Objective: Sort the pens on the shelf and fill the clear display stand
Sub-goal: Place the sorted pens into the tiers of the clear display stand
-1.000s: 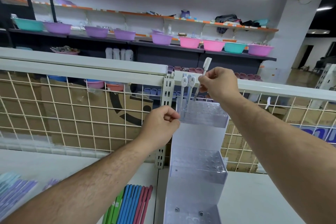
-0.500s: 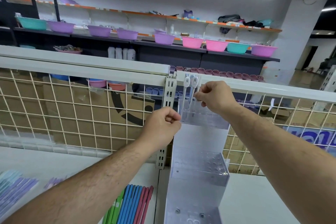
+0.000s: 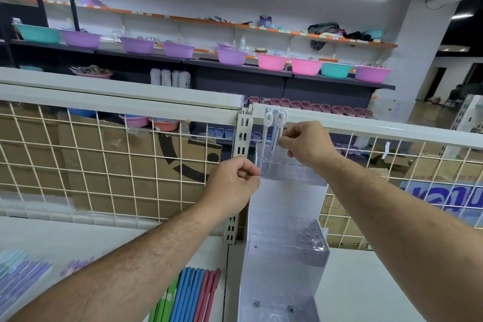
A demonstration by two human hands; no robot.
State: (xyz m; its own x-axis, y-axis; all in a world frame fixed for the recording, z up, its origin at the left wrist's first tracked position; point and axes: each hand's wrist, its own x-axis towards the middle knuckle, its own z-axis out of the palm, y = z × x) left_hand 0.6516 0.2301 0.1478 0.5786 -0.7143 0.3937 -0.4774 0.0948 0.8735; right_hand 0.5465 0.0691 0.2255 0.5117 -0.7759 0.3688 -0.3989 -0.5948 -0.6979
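Since the white shelf point(image 3: 366, 282) is backed by a wire grid point(image 3: 104, 165), the tall clear display stand point(image 3: 285, 248) is set close against that panel, and its stepped tiers climb almost to the top rail. Both arms reach up to the highest tier, while the two lower tiers show only empty holes, so filling looks barely begun. The left hand point(image 3: 232, 185) is curled with thumb and forefinger pinching the stand's upper left edge, most likely to steady the light plastic while pens go in. The right hand point(image 3: 308, 144) grasps a white-capped pen point(image 3: 283, 123) by its shaft between thumb and fingertips, holding it upright so the tip can find a hole; whether it is seated yet I cannot tell. Just to its left two matching pens point(image 3: 268, 123) stand in the same tier. Low on the shelf, green, blue and pink loose pens point(image 3: 190, 293) lie side by side, grouped by colour and waiting their turn.
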